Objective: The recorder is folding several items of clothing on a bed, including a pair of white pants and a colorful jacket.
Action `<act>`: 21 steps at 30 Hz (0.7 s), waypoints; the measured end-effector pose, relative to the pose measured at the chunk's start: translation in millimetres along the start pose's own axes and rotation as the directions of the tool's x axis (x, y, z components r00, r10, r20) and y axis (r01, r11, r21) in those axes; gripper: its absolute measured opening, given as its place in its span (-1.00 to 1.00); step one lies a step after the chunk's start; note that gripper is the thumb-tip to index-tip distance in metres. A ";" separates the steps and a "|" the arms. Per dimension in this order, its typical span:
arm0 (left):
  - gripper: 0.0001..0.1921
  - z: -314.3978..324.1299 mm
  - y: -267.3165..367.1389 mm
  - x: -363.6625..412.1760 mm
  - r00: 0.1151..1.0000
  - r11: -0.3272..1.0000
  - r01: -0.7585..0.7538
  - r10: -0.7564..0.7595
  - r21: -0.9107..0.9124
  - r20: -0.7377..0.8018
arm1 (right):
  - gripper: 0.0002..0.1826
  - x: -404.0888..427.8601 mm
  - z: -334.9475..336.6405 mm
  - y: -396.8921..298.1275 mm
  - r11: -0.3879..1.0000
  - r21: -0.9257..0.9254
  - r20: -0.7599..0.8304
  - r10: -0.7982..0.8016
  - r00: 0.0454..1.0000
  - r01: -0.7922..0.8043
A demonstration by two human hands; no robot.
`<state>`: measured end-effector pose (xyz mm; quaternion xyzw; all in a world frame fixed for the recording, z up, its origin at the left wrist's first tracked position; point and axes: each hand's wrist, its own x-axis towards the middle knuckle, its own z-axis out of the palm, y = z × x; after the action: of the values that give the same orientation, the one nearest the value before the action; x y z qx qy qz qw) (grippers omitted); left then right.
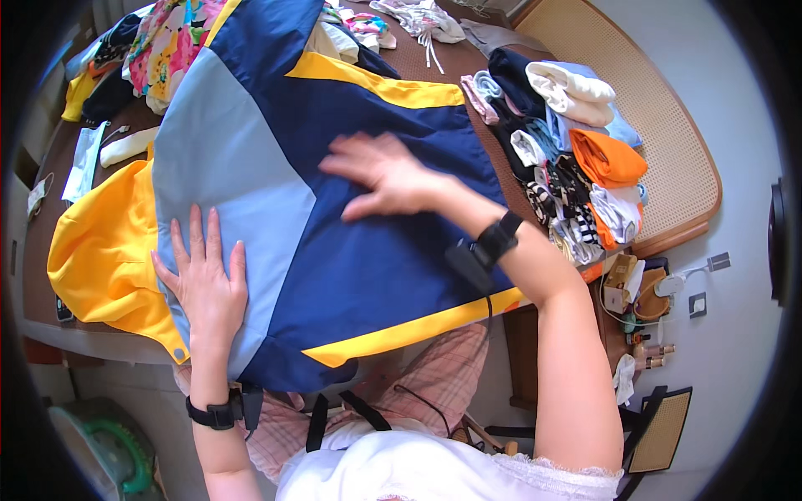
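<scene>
A hooded jacket in navy, grey-blue and yellow [376, 269] lies spread out, its yellow hood [103, 244] to the left and its hem toward the right. My left hand [210, 282] rests flat on the grey-blue panel near the hood, fingers apart. Over the navy part, my right hand [382, 175] is blurred by motion, palm down with its fingers spread; whether it touches the cloth cannot be told. Neither hand holds anything. Both wrists wear black straps with small devices.
Folded and rolled clothes [564, 156] are stacked at the right, beside a woven cane headboard [658, 106]. A floral garment [169, 50] and other clothes lie at the upper left. A face mask [84, 160] lies left of the jacket. A green-handled tub [113, 451] stands at the lower left.
</scene>
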<state>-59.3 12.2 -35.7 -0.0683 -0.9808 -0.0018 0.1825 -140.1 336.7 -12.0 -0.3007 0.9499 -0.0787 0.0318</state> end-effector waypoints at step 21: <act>-0.45 10.6 -0.3 3.0 0.998 1.000 0.006 -0.005 0.013 -0.068 | -0.20 -183.5 20.6 -78.1 0.941 0.011 -0.171 0.335 0.927 -0.338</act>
<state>-65.9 12.6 -44.6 -0.0641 -0.9743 0.0018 0.2160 56.4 376.8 -16.7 -0.1260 0.9873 -0.0884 -0.0392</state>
